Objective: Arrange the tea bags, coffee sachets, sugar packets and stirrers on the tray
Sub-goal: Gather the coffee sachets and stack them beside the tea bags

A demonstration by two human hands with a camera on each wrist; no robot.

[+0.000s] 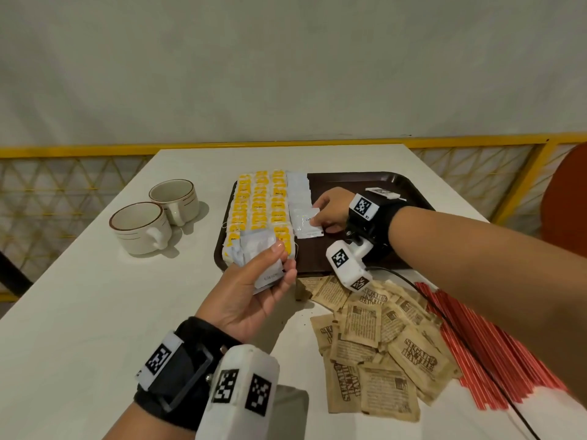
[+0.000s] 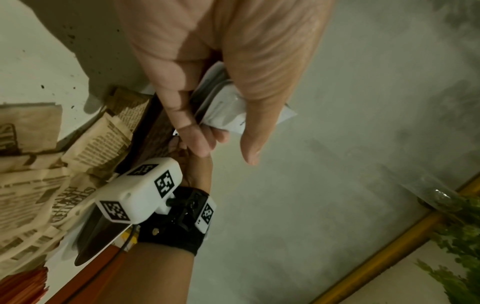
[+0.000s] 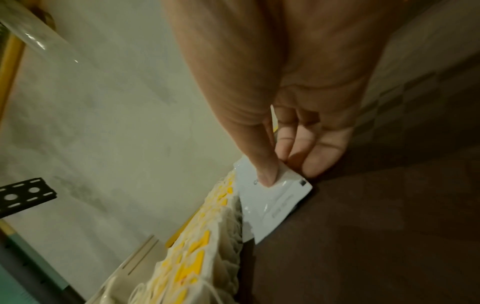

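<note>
A sachet (image 1: pixel 305 224) is pinched by the right hand (image 1: pixel 330 211) and laid on the tray (image 1: pixel 365 182) beside the tea bags (image 1: pixel 260 204), extending the row; spare sachets (image 1: pixel 263 262) are gripped in the left hand (image 1: pixel 254 293) as supply.

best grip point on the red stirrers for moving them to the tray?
Probably mid-length, from above: the red stirrers lie flat on the table in a loose parallel bundle right of the sugar packets. Close the grip across the bundle; their far ends run under the right forearm, so the nearer stretch is freer.
</note>
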